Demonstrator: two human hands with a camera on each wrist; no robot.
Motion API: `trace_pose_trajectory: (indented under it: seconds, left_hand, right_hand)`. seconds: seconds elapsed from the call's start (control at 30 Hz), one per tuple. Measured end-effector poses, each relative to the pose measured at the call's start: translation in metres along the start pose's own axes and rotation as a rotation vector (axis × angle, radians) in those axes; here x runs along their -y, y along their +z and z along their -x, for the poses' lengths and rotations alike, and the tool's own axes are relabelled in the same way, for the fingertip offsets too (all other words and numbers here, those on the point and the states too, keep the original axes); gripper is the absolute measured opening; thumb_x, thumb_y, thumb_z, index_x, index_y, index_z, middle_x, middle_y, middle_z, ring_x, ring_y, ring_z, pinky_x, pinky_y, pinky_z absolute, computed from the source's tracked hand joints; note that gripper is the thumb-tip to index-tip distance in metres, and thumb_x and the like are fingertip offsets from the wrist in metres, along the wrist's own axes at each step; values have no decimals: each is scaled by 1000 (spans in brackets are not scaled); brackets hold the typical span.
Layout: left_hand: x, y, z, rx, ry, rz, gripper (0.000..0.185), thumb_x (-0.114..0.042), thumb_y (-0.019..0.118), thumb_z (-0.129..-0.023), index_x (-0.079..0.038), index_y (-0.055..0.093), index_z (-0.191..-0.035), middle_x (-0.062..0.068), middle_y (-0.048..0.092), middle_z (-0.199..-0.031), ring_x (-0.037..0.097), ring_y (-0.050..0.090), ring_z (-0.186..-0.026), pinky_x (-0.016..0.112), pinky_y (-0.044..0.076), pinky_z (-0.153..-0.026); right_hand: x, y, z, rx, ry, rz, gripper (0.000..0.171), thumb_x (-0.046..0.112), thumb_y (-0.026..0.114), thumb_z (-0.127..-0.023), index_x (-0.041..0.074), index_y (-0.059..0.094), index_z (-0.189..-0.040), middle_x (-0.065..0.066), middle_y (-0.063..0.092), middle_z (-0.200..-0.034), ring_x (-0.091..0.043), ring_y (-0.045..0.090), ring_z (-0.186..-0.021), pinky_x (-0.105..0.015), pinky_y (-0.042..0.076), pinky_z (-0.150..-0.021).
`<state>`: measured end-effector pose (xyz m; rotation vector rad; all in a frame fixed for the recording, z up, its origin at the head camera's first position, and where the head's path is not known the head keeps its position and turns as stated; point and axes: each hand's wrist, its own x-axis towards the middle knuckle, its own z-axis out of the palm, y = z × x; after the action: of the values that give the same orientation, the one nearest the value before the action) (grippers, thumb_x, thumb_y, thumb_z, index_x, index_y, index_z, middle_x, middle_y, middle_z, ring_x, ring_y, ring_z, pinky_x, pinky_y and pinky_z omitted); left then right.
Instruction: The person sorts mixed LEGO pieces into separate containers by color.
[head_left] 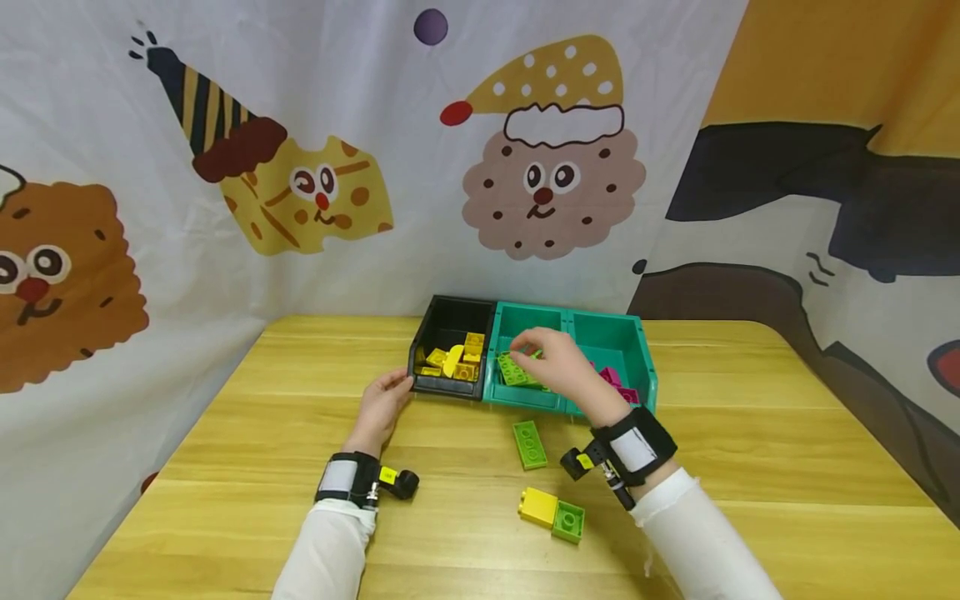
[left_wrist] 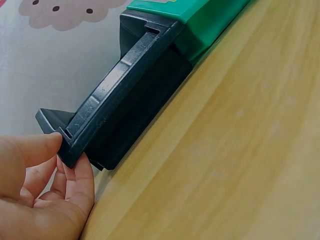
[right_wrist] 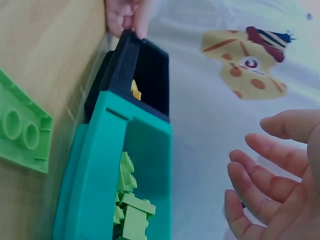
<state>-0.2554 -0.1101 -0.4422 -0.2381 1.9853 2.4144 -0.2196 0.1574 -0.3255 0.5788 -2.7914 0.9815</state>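
On the wooden worktop point(head_left: 300, 467), the left hand point(head_left: 382, 404) grips the black bin point(head_left: 450, 321) by its corner. The right hand point(head_left: 558, 362) hovers released over the teal bin point(head_left: 525, 318). The loose green brick point(head_left: 530, 443) looks light and stiff, best pinched by its long sides.

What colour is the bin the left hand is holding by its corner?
Black. The bin gripped by the left hand shows best in the head view.

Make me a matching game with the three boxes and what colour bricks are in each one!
Things:
1. black bin
2. middle teal bin
3. right teal bin
4. table

Bricks there:
A. pink bricks
B. a loose green flat brick
C. yellow bricks
D. a heap of green bricks

Pairs: 1-C, 2-D, 3-A, 4-B
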Motion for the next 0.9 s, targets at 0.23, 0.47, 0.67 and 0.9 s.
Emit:
trace_pose_trajectory:
  seconds: [0.23, 0.47, 0.67, 0.9]
  left_hand:
    - [1, -1, -2, 2, -4, 1, 36, -1, 52, -95, 11, 48, -128, 1, 49, -100, 1, 53, -82, 13, 49, -73]
    - [2, 0, -2, 4, -2, -4, 35, -2, 52, -95, 11, 48, -128, 2, 50, -102, 1, 53, -83, 13, 49, -74]
    - [1, 0, -1, 9, 10, -4, 36, -2, 53, -95, 11, 48, -128, 1, 50, -100, 1, 53, -82, 14, 49, -75]
    - [2, -1, -3, 6, -2, -15, 35, -2, 52, -95, 10, 48, -128, 1, 49, -101, 2, 53, -84, 15, 49, -76]
  right_hand:
    - [-5, -1, 26, 3, -1, -44, 18, 20, 61, -92, 9, 69, -104, -6, 67, -104, -20, 59, -91, -33, 52, -75]
    - [-8, -7, 45, -14, -4, -85, 17, 19, 62, -92, 7, 69, -103, -5, 67, -102, -20, 59, -90, -31, 52, -74]
    - [-15, -9, 60, 11, 7, -85, 17, 18, 64, -90, 8, 68, -102, -5, 67, -100, -19, 60, -89, -30, 52, -73]
    - [-16, -6, 77, 69, -19, -59, 26, 24, 69, -87, 6, 67, -105, -9, 66, -104, -22, 59, -90, -34, 54, -74]
